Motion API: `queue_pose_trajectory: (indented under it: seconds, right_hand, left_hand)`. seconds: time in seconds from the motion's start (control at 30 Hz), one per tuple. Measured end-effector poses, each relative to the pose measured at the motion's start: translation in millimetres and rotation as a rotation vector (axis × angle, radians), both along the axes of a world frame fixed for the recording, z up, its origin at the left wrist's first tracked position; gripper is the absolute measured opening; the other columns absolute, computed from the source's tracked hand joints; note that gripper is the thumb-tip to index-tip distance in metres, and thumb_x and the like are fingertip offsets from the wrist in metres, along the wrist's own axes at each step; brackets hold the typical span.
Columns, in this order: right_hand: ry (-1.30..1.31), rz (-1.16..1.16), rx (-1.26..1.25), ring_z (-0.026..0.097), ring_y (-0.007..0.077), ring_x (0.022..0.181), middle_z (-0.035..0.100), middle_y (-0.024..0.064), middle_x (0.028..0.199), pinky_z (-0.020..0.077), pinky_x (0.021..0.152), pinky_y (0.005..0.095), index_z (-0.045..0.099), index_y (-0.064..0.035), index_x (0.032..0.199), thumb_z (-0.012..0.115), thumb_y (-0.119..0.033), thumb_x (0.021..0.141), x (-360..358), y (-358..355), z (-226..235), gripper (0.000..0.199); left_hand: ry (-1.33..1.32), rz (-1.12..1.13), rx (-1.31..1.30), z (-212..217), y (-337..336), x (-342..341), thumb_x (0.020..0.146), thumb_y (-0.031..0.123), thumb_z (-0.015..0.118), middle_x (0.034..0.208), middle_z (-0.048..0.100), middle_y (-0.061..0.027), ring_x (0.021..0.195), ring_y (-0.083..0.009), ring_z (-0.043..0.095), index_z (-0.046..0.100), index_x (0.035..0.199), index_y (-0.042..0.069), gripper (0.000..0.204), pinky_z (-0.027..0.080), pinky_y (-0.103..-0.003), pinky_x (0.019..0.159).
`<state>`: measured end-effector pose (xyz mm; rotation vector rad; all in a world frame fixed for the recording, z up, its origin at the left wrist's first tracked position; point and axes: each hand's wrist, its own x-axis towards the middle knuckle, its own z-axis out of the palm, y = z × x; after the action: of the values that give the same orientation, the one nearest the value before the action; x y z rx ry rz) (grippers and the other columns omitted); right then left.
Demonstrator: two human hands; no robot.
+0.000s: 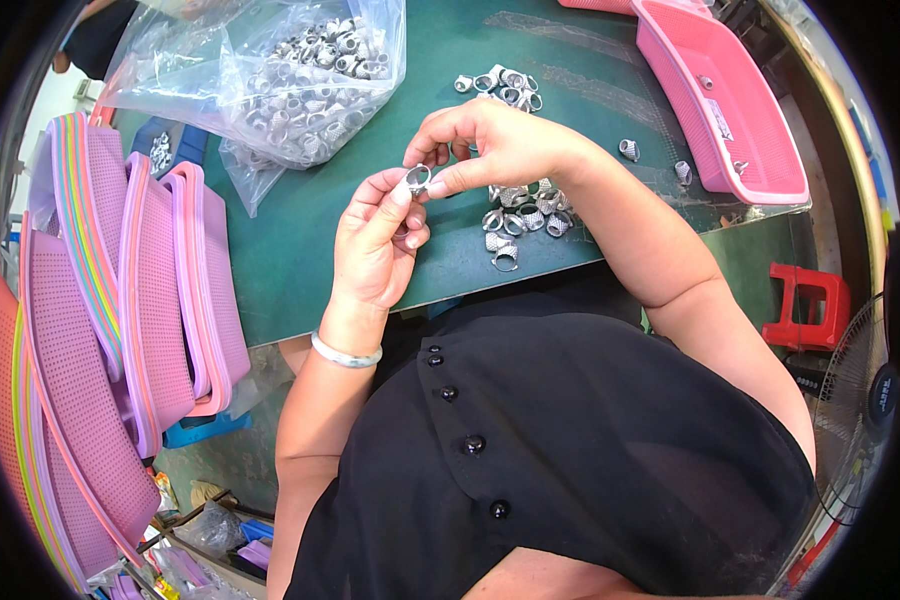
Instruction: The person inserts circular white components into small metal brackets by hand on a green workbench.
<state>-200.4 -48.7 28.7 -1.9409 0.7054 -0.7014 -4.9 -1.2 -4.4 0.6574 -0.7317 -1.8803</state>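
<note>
Over the near part of the green table, my left hand (pixel 370 240) pinches a small silvery metal ring-shaped part (pixel 418 177) between thumb and fingers. My right hand (pixel 500 145) comes in from the other side, its thumb against the same part and its fingers curled. Below and behind my right wrist lies a pile of similar metal parts (pixel 530 210) with a knurled, dimpled surface, partly hidden by the hand and forearm. Another small heap of these parts (pixel 510 85) sits just beyond my right hand.
A clear plastic bag (pixel 255 165) full of such parts rests at the far left. At the far right stands a pink basket (pixel 760 150) with a few parts; two loose ones lie beside it. Stacked baskets (pixel 85 390) crowd the left, a red stool (pixel 810 305) and fan (pixel 850 410) the right.
</note>
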Motion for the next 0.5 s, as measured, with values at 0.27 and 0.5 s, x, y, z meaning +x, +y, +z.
queue_pose_trajectory:
  seconds: [0.27, 0.5]
  right_hand:
    - [0.046, 0.022, -0.161, 0.056, 0.0136, 0.076, 0.062, 0.0057, 0.086, 0.0454, 0.062, 0.0261, 0.064, -0.003, 0.098, 0.07, -0.015, 0.072, 1.1, -1.1, -3.7, 0.029]
    - [0.072, -0.048, -0.052, 0.061, 0.0142, 0.073, 0.064, 0.0077, 0.081, 0.0487, 0.067, 0.0281, 0.063, -0.0008, 0.098, 0.064, -0.01, 0.078, 6.1, 1.7, -10.6, 0.022]
  left_hand:
    - [-0.036, 0.053, -0.079, -8.0, 0.1, 1.1, 0.086, 0.005, 0.059, 0.085, 0.06, -0.0036, 0.067, -0.0086, 0.051, 0.057, 0.098, 0.004, 0.012, 0.04, -0.019, 0.053]
    - [-0.087, 0.142, 0.01, -6.4, -1.6, -7.4, 0.086, 0.005, 0.058, 0.084, 0.059, -0.0056, 0.068, -0.0105, 0.053, 0.057, 0.096, 0.003, 0.01, 0.042, -0.02, 0.056]
